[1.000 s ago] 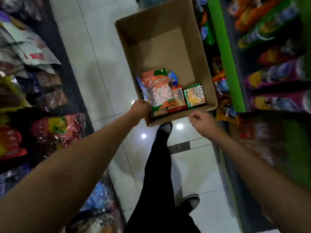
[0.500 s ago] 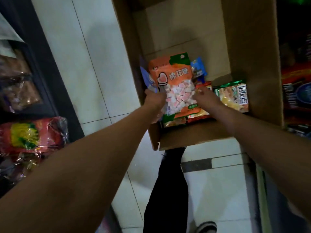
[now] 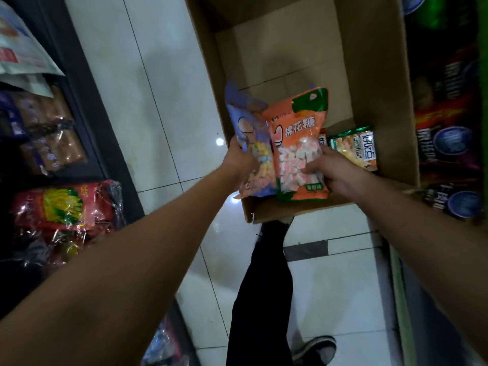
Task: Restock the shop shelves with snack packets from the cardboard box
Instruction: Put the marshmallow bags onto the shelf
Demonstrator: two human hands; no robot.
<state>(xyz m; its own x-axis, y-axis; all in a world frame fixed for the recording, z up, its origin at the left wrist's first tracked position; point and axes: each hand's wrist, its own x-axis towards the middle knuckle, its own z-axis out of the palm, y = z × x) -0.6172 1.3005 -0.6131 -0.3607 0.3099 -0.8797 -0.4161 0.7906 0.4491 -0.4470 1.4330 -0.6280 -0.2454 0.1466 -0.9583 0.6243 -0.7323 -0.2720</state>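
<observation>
My right hand (image 3: 334,171) pinches the orange marshmallow packet (image 3: 298,143) at its right edge, fingers curled onto the clear window; my left hand (image 3: 239,161) grips the purple packet (image 3: 248,136) beside it, its fingers hidden behind the packets. Both packets are raised over the near end of the cardboard box (image 3: 375,75). The orange one reads 棉花糖; the purple shows only "CO", the rest covered. Right of them, a green packet (image 3: 356,147) lies in the box, its lettering hard to read, with a red one mostly hidden. Shelf packets (image 3: 60,207) on the left are blurred.
</observation>
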